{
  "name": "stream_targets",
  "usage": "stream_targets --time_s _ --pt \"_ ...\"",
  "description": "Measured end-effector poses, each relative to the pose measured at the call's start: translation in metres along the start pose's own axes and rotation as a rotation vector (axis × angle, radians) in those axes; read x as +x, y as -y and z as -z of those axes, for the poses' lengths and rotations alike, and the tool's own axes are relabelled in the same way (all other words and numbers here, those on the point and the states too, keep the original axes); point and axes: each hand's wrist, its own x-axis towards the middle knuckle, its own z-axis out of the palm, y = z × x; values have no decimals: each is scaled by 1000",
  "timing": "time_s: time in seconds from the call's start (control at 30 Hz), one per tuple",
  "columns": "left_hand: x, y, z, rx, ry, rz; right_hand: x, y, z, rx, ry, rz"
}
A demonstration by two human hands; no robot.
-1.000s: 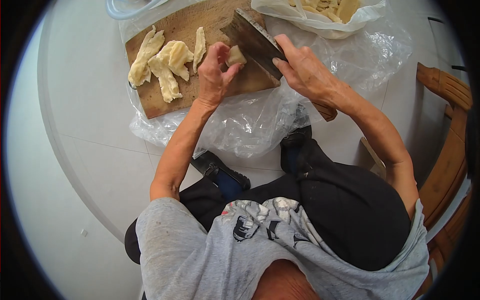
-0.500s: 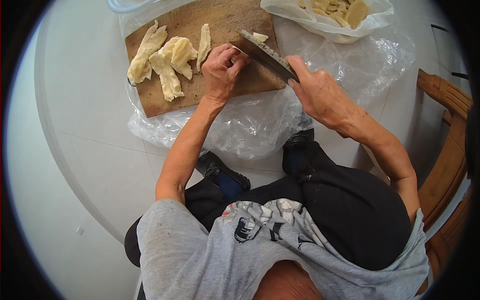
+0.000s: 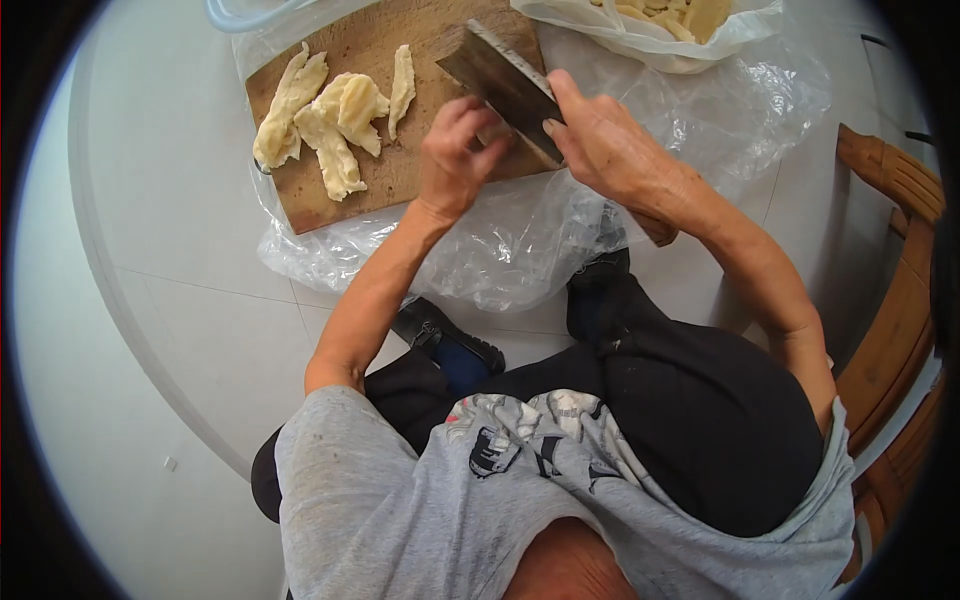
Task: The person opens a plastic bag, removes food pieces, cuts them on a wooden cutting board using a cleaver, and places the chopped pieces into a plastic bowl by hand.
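Observation:
A wide cleaver (image 3: 505, 88) is gripped by its handle in my right hand (image 3: 612, 150), its blade tilted over the right part of a wooden cutting board (image 3: 385, 190). My left hand (image 3: 460, 155) is closed beside the blade, fingers curled and slightly blurred; what they hold, if anything, is hidden. Pale, torn-looking pieces (image 3: 345, 115) lie on the left of the board, with another such piece (image 3: 288, 110) at their left. A thin strip (image 3: 401, 90) rests between them and my left hand.
Clear plastic sheeting (image 3: 500, 250) spreads under the board. A white plastic bag (image 3: 660, 45) with several pale slices stands at the upper right. Part of a light-blue rim (image 3: 250, 18) shows upper left, and a wooden chair (image 3: 890, 320) is at the right.
The cleaver and my right hand have moved left and slightly up, showing more of the blade's flat side. My left hand has shifted slightly right and down. The small pale piece behind the blade no longer shows.

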Motion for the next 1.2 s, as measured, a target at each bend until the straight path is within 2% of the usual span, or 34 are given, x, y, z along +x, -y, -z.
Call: stream_targets --time_s 0.03,0.13,0.27,0.47,0.57,0.67,0.77,0.87,1.07,1.2 --pt "1 -5 -1 25 -17 -86 -2 -4 2 47 -6 -22" --pt "8 -9 5 -170 -15 372 -10 -9 2 159 -14 -50" --pt "6 -6 12 150 34 137 -18 -1 9 139 -30 28" --pt "-6 -10 4 89 -38 132 -26 3 19 85 24 10" --pt "-1 -12 2 128 -1 262 -25 6 17 111 27 3" --pt "2 -3 0 -11 29 259 -25 7 16 137 17 -19" --pt "2 10 13 48 -4 59 -26 8 16 143 45 -58" --pt "2 2 25 189 -17 10 -26 5 15 112 47 -17" --pt "-5 7 9 -26 -36 304 -25 10 21 11 87 36" --pt "-9 6 10 -22 -73 245 -30 15 22 -18 144 -10"
